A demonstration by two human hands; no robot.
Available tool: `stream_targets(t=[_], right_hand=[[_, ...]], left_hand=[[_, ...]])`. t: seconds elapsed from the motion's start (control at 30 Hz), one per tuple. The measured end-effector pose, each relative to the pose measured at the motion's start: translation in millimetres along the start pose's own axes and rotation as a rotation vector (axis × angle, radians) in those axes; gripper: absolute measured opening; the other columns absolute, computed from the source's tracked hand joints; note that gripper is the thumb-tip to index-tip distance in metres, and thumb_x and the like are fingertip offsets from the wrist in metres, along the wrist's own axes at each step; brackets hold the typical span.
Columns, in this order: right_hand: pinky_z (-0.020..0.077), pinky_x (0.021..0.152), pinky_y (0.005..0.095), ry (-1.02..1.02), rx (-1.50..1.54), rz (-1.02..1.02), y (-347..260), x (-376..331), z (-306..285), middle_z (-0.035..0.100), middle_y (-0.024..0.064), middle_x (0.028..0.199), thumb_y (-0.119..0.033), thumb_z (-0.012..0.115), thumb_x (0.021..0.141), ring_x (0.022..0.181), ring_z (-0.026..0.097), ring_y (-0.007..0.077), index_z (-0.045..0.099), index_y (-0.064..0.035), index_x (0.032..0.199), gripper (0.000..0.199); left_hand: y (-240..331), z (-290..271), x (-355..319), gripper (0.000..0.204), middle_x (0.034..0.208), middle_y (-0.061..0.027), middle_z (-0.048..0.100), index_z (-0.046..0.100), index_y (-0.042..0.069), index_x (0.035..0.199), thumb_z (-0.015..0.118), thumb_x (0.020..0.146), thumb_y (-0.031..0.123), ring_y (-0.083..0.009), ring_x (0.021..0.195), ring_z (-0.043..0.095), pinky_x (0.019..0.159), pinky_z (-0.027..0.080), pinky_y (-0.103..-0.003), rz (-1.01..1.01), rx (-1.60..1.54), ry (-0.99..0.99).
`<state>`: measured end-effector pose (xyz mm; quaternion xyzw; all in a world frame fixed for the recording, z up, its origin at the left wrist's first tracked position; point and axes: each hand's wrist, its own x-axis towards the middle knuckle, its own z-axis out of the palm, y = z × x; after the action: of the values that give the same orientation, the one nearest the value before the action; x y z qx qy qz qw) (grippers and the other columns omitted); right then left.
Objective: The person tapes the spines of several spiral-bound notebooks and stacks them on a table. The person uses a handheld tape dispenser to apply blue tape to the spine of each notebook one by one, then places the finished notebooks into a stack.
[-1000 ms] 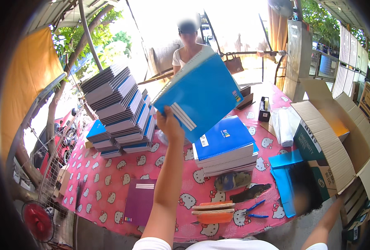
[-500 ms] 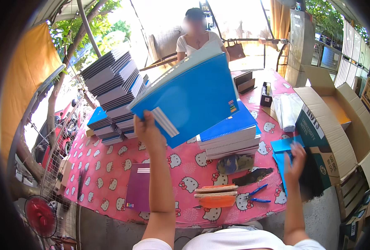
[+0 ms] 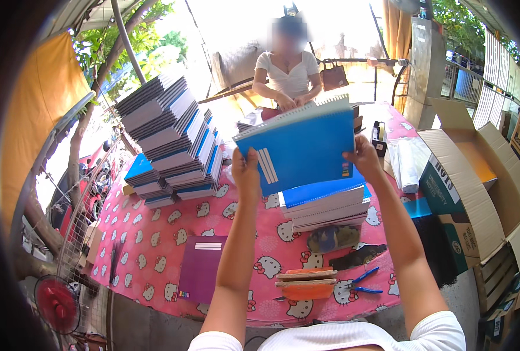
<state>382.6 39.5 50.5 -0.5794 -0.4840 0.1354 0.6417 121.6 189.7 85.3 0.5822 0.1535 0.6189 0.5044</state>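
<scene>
Between my two hands a blue notebook (image 3: 306,143) is held up over the table, its spiral-bound edge along the top and a white label block at its left. My left hand (image 3: 246,167) grips the left edge, thumb on the cover. At the right edge, my right hand (image 3: 365,155) is closed on it in the same way. Below and behind it sits a stack of spiral notebooks (image 3: 327,213) with a blue cover on top. A purple notebook (image 3: 199,266) lies flat near the front, left of centre.
Tall piles of notebooks (image 3: 169,131) stand at the left. Near the front lie an orange-and-wood block (image 3: 306,285), blue-handled pliers (image 3: 365,281) and a camouflage pouch (image 3: 332,235). Open cardboard boxes (image 3: 464,181) stand at the right. Another person (image 3: 288,73) is across the table.
My right hand has moved from the blue sheets by the box to the notebook's right edge. The notebook has shifted right and become more level. The person opposite now shows more fully.
</scene>
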Motion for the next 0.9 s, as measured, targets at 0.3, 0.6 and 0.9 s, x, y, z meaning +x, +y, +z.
stream_targets(t=[0.3, 0.6, 0.9], right_hand=[[0.0515, 0.059, 0.0299, 0.063, -0.322, 0.181, 44, -26, 23, 0.059, 0.0064, 0.079, 0.007, 0.063, 0.078, 0.066, 0.061, 0.0157, 0.048, -0.0007, 0.114, 0.040], [0.0514, 0.061, 0.0334, -0.066, -0.248, -0.003, 9, -220, 31, 0.065, 0.0058, 0.080, 0.001, 0.071, 0.074, 0.069, 0.063, 0.0205, 0.061, -0.0046, 0.101, 0.029], [0.0493, 0.066, 0.0292, -0.013, -0.009, 0.147, 2, -291, 70, 0.067, 0.0112, 0.086, 0.006, 0.064, 0.078, 0.080, 0.064, 0.0156, 0.064, -0.0023, 0.097, 0.021]], left_hand=[[-44, 1, -28, 0.022, 0.090, -0.0037, 0.064, 0.059, 0.001, 0.104, 0.068, 0.084, 0.004, -0.0117, 0.080, 0.059, 0.072, 0.047, -0.027, 0.000, 0.248, -0.014], [105, -37, -138, 0.026, 0.091, -0.0027, 0.063, 0.059, 0.000, 0.104, 0.068, 0.081, -0.004, -0.0070, 0.080, 0.058, 0.067, 0.048, -0.023, -0.137, 0.258, -0.033], [119, -74, -201, 0.021, 0.090, -0.0025, 0.064, 0.058, 0.002, 0.098, 0.070, 0.082, -0.003, -0.0091, 0.080, 0.059, 0.074, 0.049, -0.026, -0.257, 0.221, 0.001]])
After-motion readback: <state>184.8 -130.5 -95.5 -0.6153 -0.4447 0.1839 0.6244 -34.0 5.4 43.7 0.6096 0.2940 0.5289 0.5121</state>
